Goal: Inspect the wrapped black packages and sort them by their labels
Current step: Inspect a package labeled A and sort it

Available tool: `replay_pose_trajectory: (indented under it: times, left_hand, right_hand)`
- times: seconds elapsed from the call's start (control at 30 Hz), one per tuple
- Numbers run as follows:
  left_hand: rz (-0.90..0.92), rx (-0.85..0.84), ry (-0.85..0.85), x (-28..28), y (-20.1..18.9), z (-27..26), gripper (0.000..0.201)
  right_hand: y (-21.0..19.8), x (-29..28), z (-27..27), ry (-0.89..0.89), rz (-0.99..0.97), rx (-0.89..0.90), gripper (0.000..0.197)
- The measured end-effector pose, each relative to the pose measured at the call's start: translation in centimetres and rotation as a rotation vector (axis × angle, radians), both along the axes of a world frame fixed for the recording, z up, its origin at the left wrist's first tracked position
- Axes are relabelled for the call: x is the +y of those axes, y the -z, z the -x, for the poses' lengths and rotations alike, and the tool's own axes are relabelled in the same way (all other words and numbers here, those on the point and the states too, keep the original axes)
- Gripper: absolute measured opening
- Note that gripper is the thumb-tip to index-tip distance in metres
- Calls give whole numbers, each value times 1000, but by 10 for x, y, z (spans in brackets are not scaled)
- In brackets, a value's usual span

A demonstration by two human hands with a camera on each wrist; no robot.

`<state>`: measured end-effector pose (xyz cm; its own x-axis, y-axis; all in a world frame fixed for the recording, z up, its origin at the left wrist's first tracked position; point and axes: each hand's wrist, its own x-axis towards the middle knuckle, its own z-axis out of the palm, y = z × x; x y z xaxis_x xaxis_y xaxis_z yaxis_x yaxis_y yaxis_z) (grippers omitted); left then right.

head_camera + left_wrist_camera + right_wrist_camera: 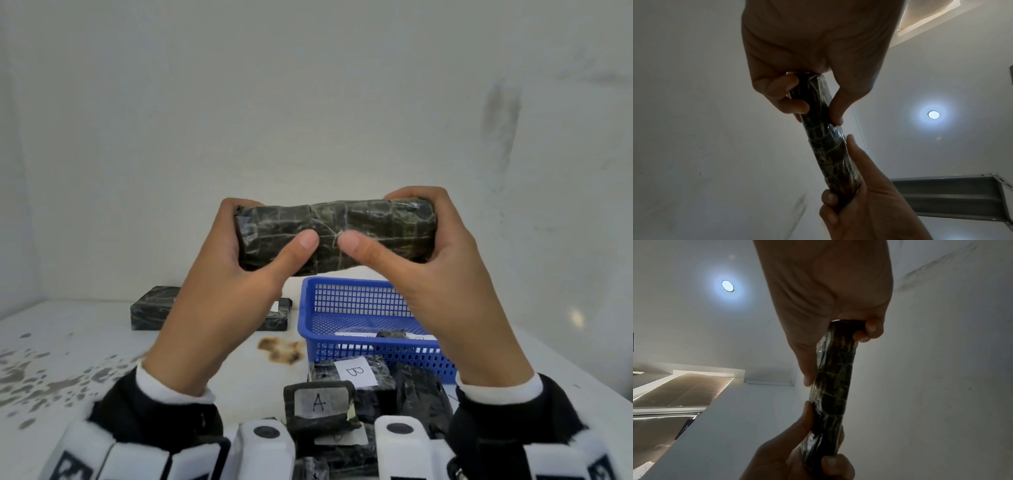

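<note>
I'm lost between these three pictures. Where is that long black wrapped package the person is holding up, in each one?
Head view: the package lies level across the middle, a hand at each end.
Left wrist view: it runs down the centre, tilted.
Right wrist view: it stands nearly upright, centre.
Shared landmark: both thumbs near its middle; the wrist views also share the round ceiling light.

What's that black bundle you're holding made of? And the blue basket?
The black package looks wrapped in dark plastic film under clear tape: glossy glints and crinkled seams show. What is inside stays hidden. The blue basket looks like moulded plastic, with a smooth rim and grid-holed walls.
</note>
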<state>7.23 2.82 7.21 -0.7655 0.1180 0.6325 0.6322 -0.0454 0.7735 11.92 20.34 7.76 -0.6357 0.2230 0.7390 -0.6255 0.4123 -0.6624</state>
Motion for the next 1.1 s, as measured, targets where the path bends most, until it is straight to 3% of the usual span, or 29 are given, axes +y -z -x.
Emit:
replay_pose_trajectory:
  times: [0.2,0.37,0.47,0.53,0.63,0.9,1.1]
  left_hand:
    - [-4,12,15,2,0,2,41]
    - [-79,9,14,-4,-1,7,41]
    - [-137,-49,63,-5,-1,10,43]
    - [-172,-78,91,-6,-1,13,33]
    - [-171,-103,62,-5,0,15,17]
    - [-164,-167,73,-3,-2,14,25]
    - [-114,-138,66,0,0,10,24]
  right_hand:
    - [0,-1,3,41,56,18,43]
    - [1,2,7,40,115,-47,56]
    - [1,2,6,40,103,-71,38]
    - [0,2,7,25,108,-100,29]
    - [0,3,8,-26,193,-120,35]
    - [-2,5,8,-55,232,-110,24]
    - [-1,-3,5,16,142,-81,25]
